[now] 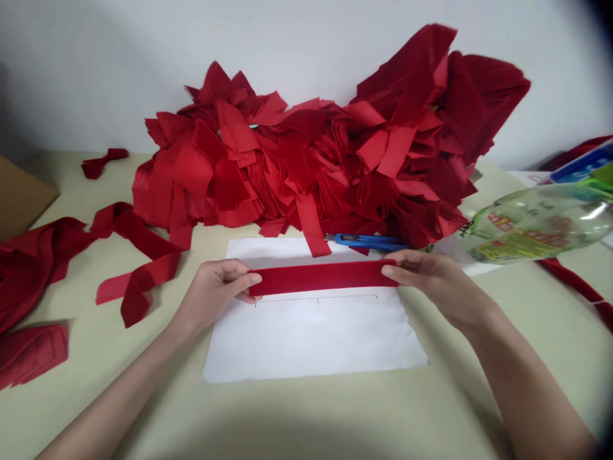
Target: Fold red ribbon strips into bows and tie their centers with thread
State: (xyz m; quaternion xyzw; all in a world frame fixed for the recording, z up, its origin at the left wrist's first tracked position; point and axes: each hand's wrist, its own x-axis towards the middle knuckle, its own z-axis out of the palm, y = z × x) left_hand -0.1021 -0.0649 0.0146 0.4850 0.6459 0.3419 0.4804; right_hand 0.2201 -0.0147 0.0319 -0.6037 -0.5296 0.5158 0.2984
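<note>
My left hand [215,289] and my right hand [426,280] pinch the two ends of a folded red fabric strip [322,278], holding it level above a white paper sheet [311,342]. Thin ruled lines [316,299] run across the paper just below the strip. A blue utility knife [368,241] lies beyond the strip, against the foot of a large heap of cut red fabric strips [306,160]. Its blade end points left, and my right hand is the nearer one to it.
Loose red strips [136,268] and folded red cloth [29,287] lie on the pale table [460,383] at left. A cardboard box [19,195] stands at far left. A clear plastic bottle [541,223] lies at right, with a blue container [582,163] behind it.
</note>
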